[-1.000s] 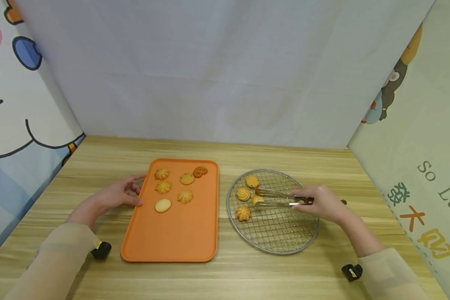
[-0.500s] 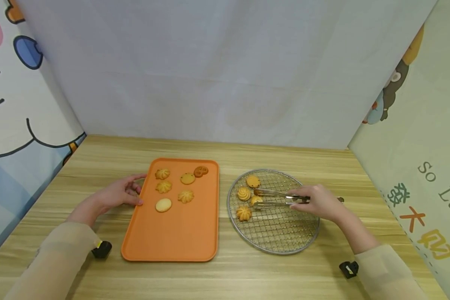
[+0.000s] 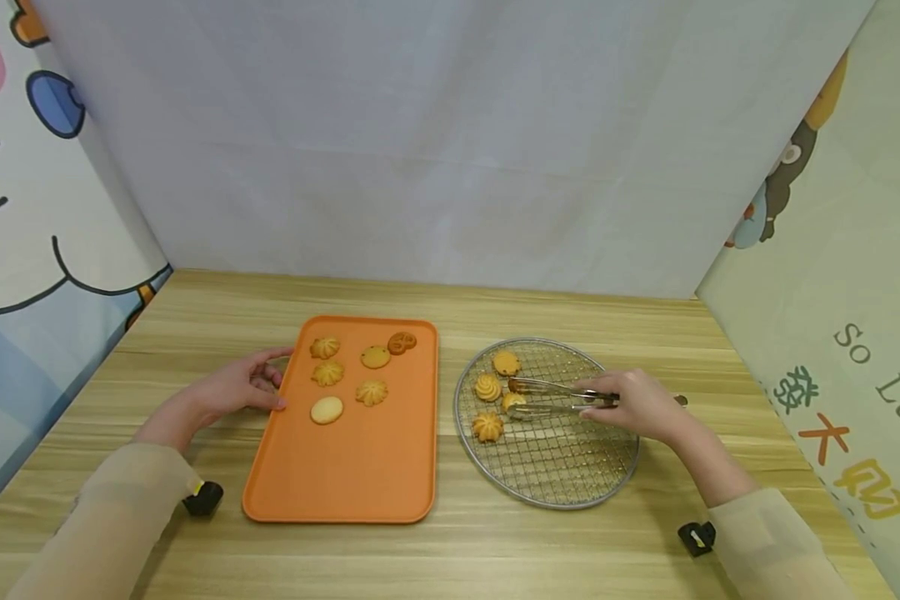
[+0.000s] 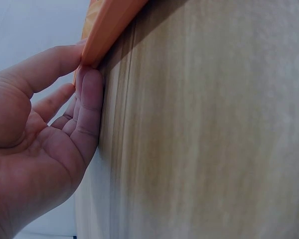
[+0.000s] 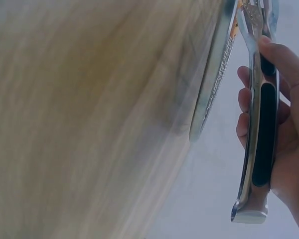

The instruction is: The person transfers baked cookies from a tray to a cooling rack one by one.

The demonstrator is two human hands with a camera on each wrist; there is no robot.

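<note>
My left hand (image 3: 228, 390) holds the left rim of an orange tray (image 3: 345, 475), thumb on the edge and fingers against its side in the left wrist view (image 4: 65, 99). Several cookies lie on the tray, among them an oval pale cookie (image 3: 326, 410) and a pretzel-shaped one (image 3: 401, 343). My right hand (image 3: 637, 404) grips metal tongs (image 5: 264, 134) with dark handle pads. Their tips reach over a round wire rack (image 3: 570, 467), one on each side of a small yellow cookie (image 3: 513, 402). Whether they press it, I cannot tell.
More cookies sit at the rack's left: a speckled round one (image 3: 506, 362), a swirled one (image 3: 487, 387) and a ridged one (image 3: 487, 427). Tray and rack stand side by side on a wooden table (image 3: 450, 558). A pale cloth (image 3: 450, 150) hangs behind.
My right hand and the tongs have shifted slightly left, their tips further around the small yellow cookie. My left hand stays on the tray's rim.
</note>
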